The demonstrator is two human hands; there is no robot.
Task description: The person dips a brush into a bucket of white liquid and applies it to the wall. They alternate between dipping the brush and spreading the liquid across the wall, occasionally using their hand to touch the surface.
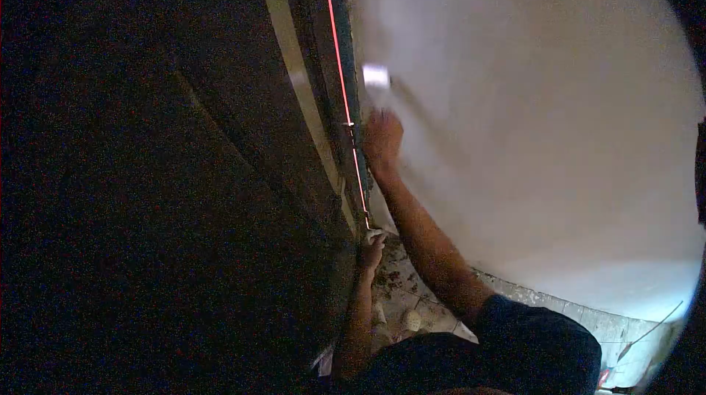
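Note:
My right hand (382,139) is raised against the white wall (529,115) and grips a putty knife (376,76). Its pale blade is blurred and lies flat on the wall just above the fist. My left hand (371,251) is lower, at the wall's left edge, with its fingers closed on a small white object (376,234) that I cannot identify. A thin red laser line (340,79) runs down the edge between the wall and the dark frame, passing both hands.
A dark door frame or panel (294,101) with a pale strip fills the left side, mostly in shadow. Below the hands, a tiled floor (412,299) is spattered with debris and white lumps. A thin wire (651,329) lies at the lower right.

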